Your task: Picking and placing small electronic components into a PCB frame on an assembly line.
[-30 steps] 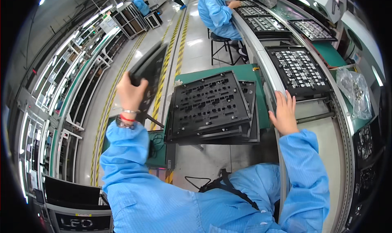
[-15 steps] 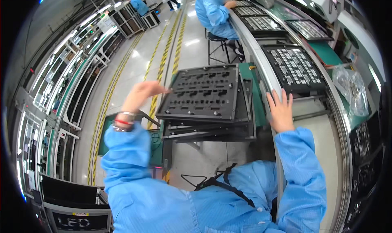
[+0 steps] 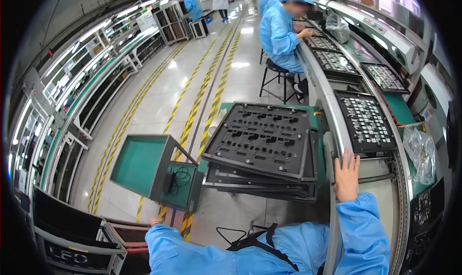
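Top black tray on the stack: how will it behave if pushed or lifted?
Probably stiff: the top black tray looks flat and framed, with no visible sag. A sideways push may slide or twist it, since it lies askew on the trays below. Rolling seems unlikely given its broad, flat shape.

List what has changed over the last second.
The black tray that the left hand held up has come rightward onto the stack and been let go. That hand has since dropped back to the lower left, mostly hidden by its sleeve. The view has shifted. The right hand stayed at the conveyor rail, fingers spread.
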A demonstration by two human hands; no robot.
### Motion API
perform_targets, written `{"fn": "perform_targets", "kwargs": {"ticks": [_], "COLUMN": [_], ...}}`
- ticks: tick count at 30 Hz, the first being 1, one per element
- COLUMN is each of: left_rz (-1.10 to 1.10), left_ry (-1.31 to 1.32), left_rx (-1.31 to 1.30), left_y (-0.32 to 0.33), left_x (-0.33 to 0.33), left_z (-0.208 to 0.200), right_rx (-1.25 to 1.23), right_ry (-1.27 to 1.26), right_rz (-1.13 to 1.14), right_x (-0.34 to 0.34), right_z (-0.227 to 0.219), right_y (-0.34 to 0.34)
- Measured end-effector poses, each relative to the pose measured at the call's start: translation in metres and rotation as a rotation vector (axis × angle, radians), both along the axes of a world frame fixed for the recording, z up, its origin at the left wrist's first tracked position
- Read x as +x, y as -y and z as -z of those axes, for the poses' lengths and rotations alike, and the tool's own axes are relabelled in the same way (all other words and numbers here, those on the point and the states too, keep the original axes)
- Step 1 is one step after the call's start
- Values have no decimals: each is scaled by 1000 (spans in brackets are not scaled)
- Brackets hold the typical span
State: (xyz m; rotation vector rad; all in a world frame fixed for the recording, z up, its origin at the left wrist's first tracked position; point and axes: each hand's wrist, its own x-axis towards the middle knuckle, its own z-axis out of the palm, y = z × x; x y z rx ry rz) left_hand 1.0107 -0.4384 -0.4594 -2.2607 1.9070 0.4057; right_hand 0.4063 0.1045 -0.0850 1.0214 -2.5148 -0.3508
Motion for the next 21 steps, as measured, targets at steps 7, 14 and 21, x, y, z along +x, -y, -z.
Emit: {"fn": "perform_targets", "kwargs": {"ticks": [7,14,21], "left_rz": [-179,-353,-464], "left_ry": [-594,-426,-390], "left_rx": [-115,-450,-333], "left_y": [14,26,33], "left_x": [-48,-89,-92], "left_z": [30,-6,-21], "right_rx": [-48,13,52], "right_ry": [98,102,103], "right_rz": [4,16,78], "right_x": [3,2,9], "right_z": [-5,-6,-11], "right_y": [5,20,21]}}
